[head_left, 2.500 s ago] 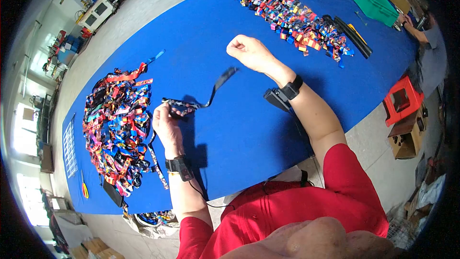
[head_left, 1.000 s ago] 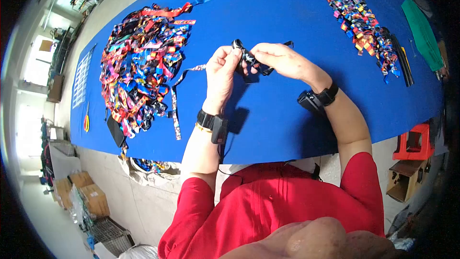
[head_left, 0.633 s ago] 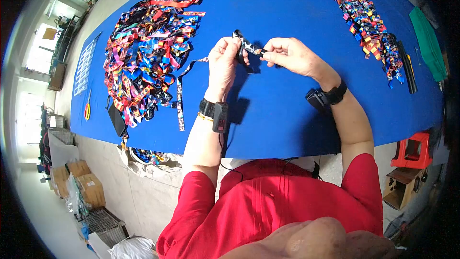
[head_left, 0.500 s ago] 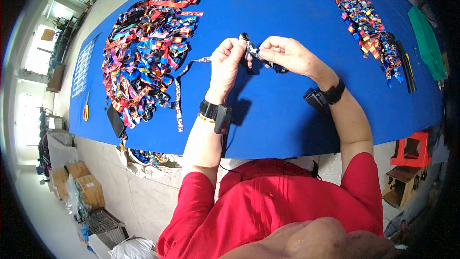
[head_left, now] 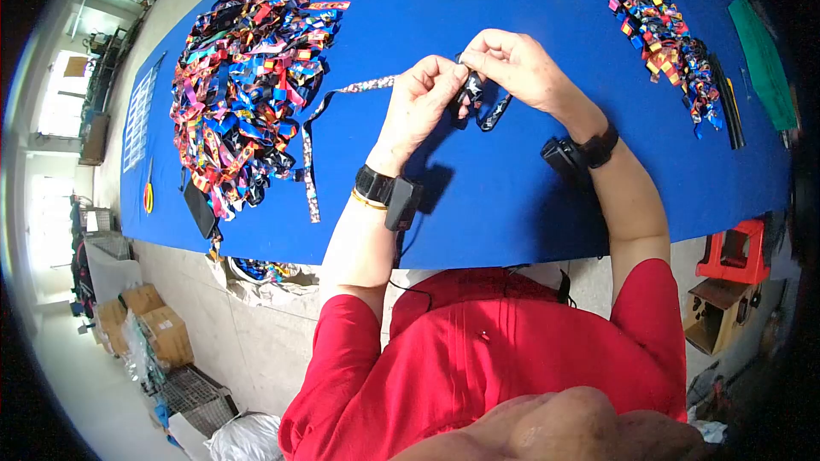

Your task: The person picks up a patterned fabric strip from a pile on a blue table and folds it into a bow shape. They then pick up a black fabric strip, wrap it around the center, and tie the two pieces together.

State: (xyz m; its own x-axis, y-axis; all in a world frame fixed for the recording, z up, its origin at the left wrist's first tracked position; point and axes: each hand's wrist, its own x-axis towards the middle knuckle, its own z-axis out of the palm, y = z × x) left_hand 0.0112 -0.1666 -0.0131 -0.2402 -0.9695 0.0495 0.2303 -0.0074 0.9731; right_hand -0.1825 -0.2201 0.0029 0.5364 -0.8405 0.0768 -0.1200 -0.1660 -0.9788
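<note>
Your left hand (head_left: 416,107) and right hand (head_left: 528,74) pinch the black strap (head_left: 474,91) near 1 o'clock, maybe folding it; next likely needs steady fingers.

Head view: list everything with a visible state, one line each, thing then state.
Dark patterned strap: folded over, held up
Left hand: pinching that strap
Right hand: fingers bent at the same strap, grip partly hidden
Pale patterned strap length: bent, trailing from the left hand
Large strap pile: loose, tangled
Long strap row: bunched in a band
Scissors: lying down, blades too small to judge
</note>
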